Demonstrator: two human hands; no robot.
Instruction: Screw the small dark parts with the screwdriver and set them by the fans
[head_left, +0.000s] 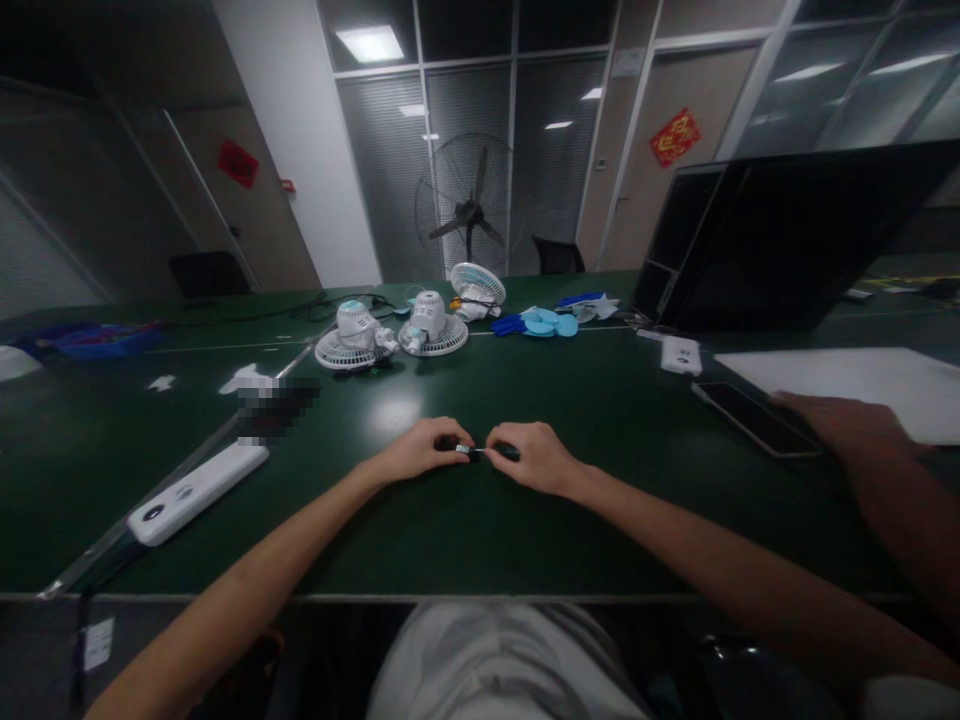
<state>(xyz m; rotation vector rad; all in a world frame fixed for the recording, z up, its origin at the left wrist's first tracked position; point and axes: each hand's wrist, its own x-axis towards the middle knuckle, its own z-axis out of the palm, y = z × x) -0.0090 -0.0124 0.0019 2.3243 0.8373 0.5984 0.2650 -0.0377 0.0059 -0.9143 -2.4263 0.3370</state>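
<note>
Both my hands rest on the dark green table point(465, 540) in front of me, knuckles up, fingertips meeting. My left hand point(420, 450) is curled with its fingers pinched on one end of a small dark part with a silvery tip point(466, 450). My right hand point(534, 456) is also curled and pinches the other end, a thin dark piece point(504, 453). What the small thing is I cannot make out. The two hands almost touch.
A white flat device point(196, 492) lies at the left. Small white fans point(390, 335) and blue parts point(546, 322) sit farther back. At right another person's hand point(840, 420) rests by a phone point(754, 418), white paper point(862, 385) and an open laptop point(787, 240).
</note>
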